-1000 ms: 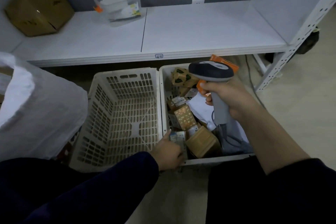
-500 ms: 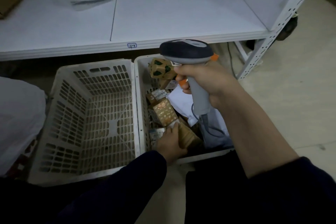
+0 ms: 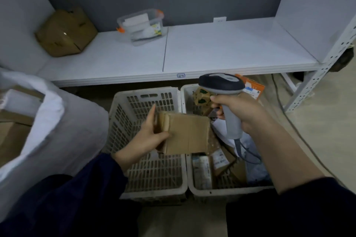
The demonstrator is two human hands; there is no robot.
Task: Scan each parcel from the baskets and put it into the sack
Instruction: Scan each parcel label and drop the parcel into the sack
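Left hand [image 3: 148,136] grips cardboard parcel [image 3: 185,132] — right hand [image 3: 239,110] holds scanner [image 3: 223,90].

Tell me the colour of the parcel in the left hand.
Plain brown cardboard: the parcel shows best in the head view, the only one.

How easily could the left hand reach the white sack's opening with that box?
Probably yes: the left hand holds the cardboard box above the left basket, and the sack stands open just to its left, with nothing visible between them.
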